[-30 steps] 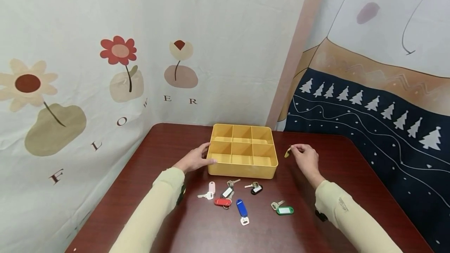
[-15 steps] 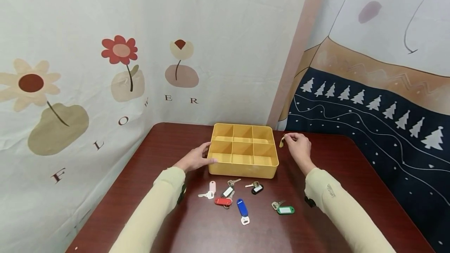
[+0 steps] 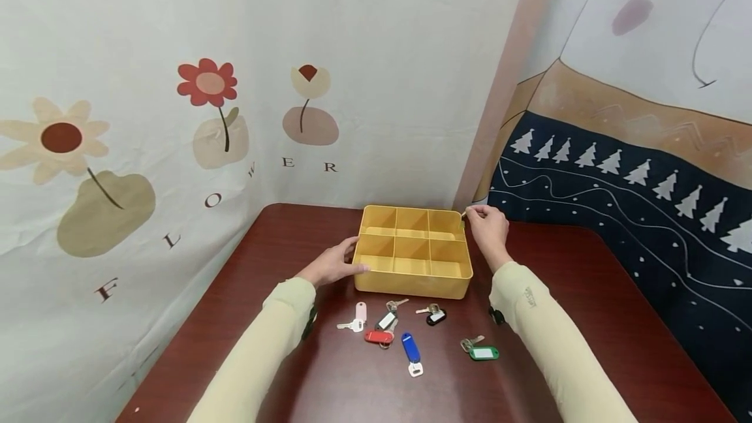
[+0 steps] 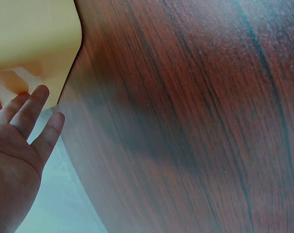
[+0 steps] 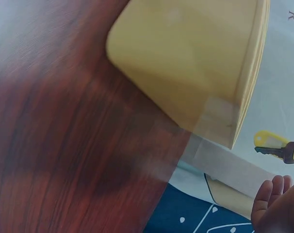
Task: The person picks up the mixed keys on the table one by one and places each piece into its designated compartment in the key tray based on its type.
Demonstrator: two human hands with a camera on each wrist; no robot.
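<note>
Yellow box: six compartments, 12 o'clock on worktop.
Left hand: box's 9 o'clock side, touching; grip apart, fingers fairly straight.
Right hand: grip clamped on yellow-tagged key, at box's 2 o'clock corner.
Loose on worktop: blue-tagged key, box's 6 o'clock; green-tagged key, 5 o'clock.

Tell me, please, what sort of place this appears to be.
Probably an indoor corner set up for tabletop work: a reddish-brown table before flower-printed, wrinkled hangings, with a yellow divided box on it.
</note>
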